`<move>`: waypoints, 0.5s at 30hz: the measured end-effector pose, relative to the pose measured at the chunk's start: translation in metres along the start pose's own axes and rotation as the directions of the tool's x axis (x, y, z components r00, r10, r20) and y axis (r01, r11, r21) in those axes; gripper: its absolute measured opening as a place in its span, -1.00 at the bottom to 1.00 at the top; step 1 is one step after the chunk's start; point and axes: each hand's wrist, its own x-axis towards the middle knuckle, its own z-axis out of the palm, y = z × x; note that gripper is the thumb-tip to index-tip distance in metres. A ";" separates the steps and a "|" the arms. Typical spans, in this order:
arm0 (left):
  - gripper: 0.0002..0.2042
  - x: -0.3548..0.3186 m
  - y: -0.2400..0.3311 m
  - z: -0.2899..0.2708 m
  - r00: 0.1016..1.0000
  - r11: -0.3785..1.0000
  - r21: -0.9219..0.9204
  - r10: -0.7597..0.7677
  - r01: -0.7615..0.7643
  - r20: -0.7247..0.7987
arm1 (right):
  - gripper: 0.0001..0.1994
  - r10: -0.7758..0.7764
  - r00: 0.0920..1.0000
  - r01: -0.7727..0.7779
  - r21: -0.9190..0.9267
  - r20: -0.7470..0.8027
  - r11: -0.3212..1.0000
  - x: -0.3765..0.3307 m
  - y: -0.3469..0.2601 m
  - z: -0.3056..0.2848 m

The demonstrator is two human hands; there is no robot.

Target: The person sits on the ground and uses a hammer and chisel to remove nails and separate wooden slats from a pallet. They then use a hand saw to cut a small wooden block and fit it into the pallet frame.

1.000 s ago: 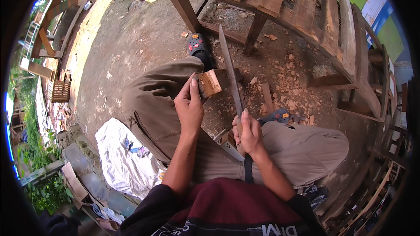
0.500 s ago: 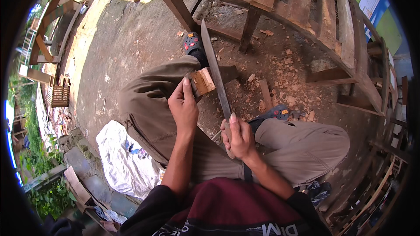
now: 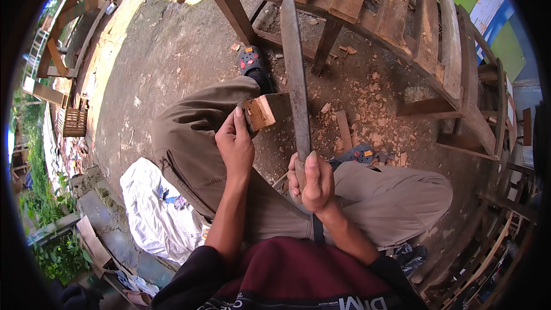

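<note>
While the left hand (image 3: 234, 144) grips a small wooden block (image 3: 259, 112) from its near side, fingers curled around the lower edge and thumb up along the face, the right hand (image 3: 310, 182) is clenched around the handle of a long machete (image 3: 294, 69). That block sits just above the left knee, its pale cut face turned up toward the camera and its far end resting against a darker piece of wood on the ground. It lies just left of the blade, apart from it. The blade rises nearly straight up from the right fist, tip high in the picture (in front of the wooden frame), its flat side dull grey and rusty.

Both legs are in khaki trousers, bent wide apart, with a black sandal (image 3: 252, 64) on the left foot near the leg of a rough slatted bench (image 3: 367, 0). Wood chips (image 3: 373, 120) litter the dirt under and beside the bench, thickest to the right of the blade. A second sandal (image 3: 357, 154) shows beside the right knee. A white sack (image 3: 155, 206) lies crumpled on the ground to the left of the left thigh.
</note>
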 end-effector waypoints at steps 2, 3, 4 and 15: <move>-0.64 0.000 0.000 0.000 1.000 1.000 -0.004 -0.015 0.015 0.000 | -0.45 0.116 0.993 -0.119 -0.315 -0.030 0.941 0.002 0.011 0.006; -0.64 0.000 0.001 0.001 1.000 1.000 -0.010 -0.024 0.024 -0.008 | -0.45 0.179 0.980 -0.198 -0.450 -0.085 0.871 0.006 0.018 0.010; -0.64 0.000 0.002 0.002 1.000 1.000 -0.017 -0.027 0.027 -0.016 | -0.45 -0.037 0.998 -0.002 -0.565 -0.057 0.825 0.009 0.023 0.013; -0.63 -0.002 0.008 0.013 1.000 0.998 -0.062 -0.010 0.011 0.006 | -0.74 -0.334 0.941 0.241 -0.595 -0.049 0.767 -0.012 -0.016 0.021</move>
